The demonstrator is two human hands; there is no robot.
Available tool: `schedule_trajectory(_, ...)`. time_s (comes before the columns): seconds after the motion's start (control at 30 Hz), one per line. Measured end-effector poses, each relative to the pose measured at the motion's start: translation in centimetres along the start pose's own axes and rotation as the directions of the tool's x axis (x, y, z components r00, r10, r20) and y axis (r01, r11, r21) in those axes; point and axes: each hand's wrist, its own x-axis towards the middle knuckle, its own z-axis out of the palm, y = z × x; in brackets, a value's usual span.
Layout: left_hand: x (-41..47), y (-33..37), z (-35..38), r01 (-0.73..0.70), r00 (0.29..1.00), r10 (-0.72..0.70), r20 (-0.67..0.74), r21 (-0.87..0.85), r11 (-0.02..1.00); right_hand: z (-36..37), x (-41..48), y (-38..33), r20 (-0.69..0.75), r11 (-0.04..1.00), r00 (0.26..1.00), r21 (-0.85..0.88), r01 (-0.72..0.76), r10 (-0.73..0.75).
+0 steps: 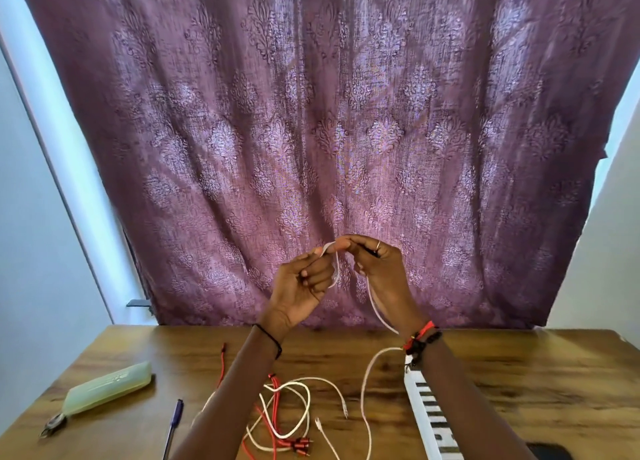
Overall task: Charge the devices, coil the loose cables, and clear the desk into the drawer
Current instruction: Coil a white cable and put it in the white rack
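Observation:
Both hands are raised above the wooden desk [519, 373], in front of the curtain. My left hand [301, 286] and my right hand [374, 265] each pinch a white cable [367, 383] near its top end, forming a small loop between them. The rest of that cable hangs down past my right wrist and trails across the desk. A tangle of white cables [294, 411] and a red cable [273, 421] lies on the desk between my forearms. A white power strip [429, 414] lies under my right forearm.
A pale green case [107, 388] with a key ring lies at the desk's left. A blue pen [174, 421] lies next to it. A dark device [549, 452] shows at the bottom right edge. A purple curtain [329, 130] hangs behind the desk.

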Motion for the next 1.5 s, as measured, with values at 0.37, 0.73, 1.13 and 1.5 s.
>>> schedule_trajectory(0.37, 1.1, -1.3, 1.7, -0.112, 0.986, 0.083, -0.142, -0.204, 0.973, 1.1, -0.9, 2.1, -0.259, 0.951, 0.965, -0.308, -0.037, -0.046)
schedule_trajectory(0.73, 2.9, 1.0, 2.3, -0.241, 0.931, 0.220, -0.291, -0.036, 0.970, 1.9, -2.4, 1.6, -0.032, 0.555, 0.976, -0.826, 0.094, -0.213)
schedule_trajectory(1.13, 3.0, 1.0, 3.3, -0.132, 0.914, 0.371, -0.165, 0.744, 0.655, 1.8, -2.7, -1.1, 0.034, 0.456, 0.999, -0.889, 0.042, -0.025)
schedule_trajectory(1.5, 2.2, 1.3, 2.9, -0.161, 0.921, 0.376, 0.104, 0.979, 0.125, 1.7, -2.5, -4.1, 0.047, 0.418, 0.998, -0.908, 0.020, 0.052)
